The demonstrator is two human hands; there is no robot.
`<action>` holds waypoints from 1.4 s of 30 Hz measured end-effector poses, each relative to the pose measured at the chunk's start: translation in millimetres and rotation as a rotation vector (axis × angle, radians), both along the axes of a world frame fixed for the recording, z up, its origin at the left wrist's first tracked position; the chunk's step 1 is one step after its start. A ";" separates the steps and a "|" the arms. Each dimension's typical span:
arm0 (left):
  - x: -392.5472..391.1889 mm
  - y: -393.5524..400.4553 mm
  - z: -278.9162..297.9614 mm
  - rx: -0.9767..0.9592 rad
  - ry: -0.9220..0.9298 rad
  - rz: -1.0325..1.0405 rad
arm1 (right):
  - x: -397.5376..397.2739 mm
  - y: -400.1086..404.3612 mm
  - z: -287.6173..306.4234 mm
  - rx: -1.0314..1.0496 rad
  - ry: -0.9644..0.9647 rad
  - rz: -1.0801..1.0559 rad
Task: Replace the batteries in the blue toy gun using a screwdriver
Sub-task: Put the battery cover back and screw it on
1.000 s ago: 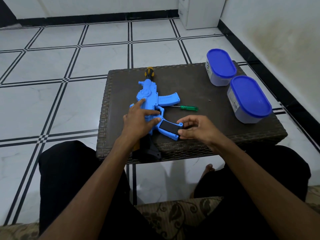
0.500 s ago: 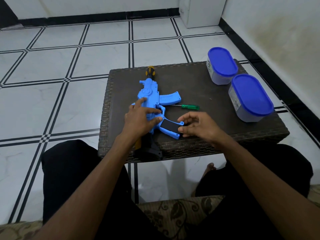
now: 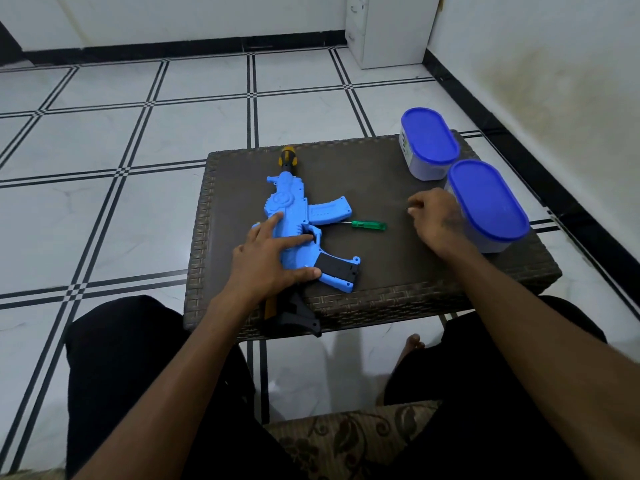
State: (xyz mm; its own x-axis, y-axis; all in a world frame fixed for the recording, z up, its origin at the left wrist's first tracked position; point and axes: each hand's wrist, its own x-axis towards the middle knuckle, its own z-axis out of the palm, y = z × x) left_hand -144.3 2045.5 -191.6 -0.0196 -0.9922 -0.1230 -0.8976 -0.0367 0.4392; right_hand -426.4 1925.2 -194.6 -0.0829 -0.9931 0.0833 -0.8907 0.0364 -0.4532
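Left hand (image 3: pixel 268 261): lies flat on the rear body of the blue moulded-plastic toy gun (image 3: pixel 298 223), fingers extended. The index finger points along the receiver, another finger reaches to the trigger guard, and the thumb rests along the lower edge beside the grip. Its hold is released: the fingers press on the toy and do not curl round it.

Right hand (image 3: pixel 434 220): over the tabletop right of the gun, just beside the nearer container, fingers loosely curled with the tips drawn together. Whether the tips pinch some small item cannot be told. It touches neither gun nor screwdriver.

The toy gun lies on its side on the left half of the tabletop, barrel pointing away from the person. Glossy surface with raised relief detail; a curved, ribbed magazine juts to the right. The muzzle is black with yellow bands; the black-and-yellow stock overhangs the near edge. The pistol grip shows a matte black rectangular panel (image 3: pixel 337 268) framed in blue.

A small screwdriver with a translucent green handle and thin metal shaft (image 3: pixel 363 225) lies flat just right of the magazine, shaft tip toward the gun.

The low table (image 3: pixel 398 282) has a dark brown woven, wicker-like top and sides.

At the far right stand two oblong translucent plastic containers with smooth blue lids, one farther (image 3: pixel 427 143), one nearer (image 3: pixel 485 202), close together.

The floor (image 3: pixel 104 150) is glossy white tile with black double-line borders.
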 end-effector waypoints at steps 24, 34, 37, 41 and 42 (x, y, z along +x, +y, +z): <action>-2.3 1.4 3.6 0.006 0.048 0.046 | 0.7 -20.6 2.0 0.077 0.032 0.106; -6.7 4.2 0.4 -0.043 0.049 0.133 | 15.8 4.2 5.6 0.080 -0.100 0.123; -7.3 3.7 0.7 -0.028 0.050 0.130 | 31.8 33.2 8.8 0.045 -0.305 0.176; -7.0 3.2 1.9 -0.001 0.062 0.113 | 46.8 61.4 3.8 0.004 -0.481 0.271; -5.9 3.0 2.0 0.006 0.068 0.106 | 48.1 65.5 2.1 -0.004 -0.485 0.290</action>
State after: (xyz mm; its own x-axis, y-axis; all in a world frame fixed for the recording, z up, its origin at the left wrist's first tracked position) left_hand -150.2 2048.5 -189.6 0.0770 -0.9883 -0.1313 -0.8569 -0.1329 0.4980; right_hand -378.3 1990.8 -192.6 0.1639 -0.9806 0.1078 -0.5534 -0.1818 -0.8128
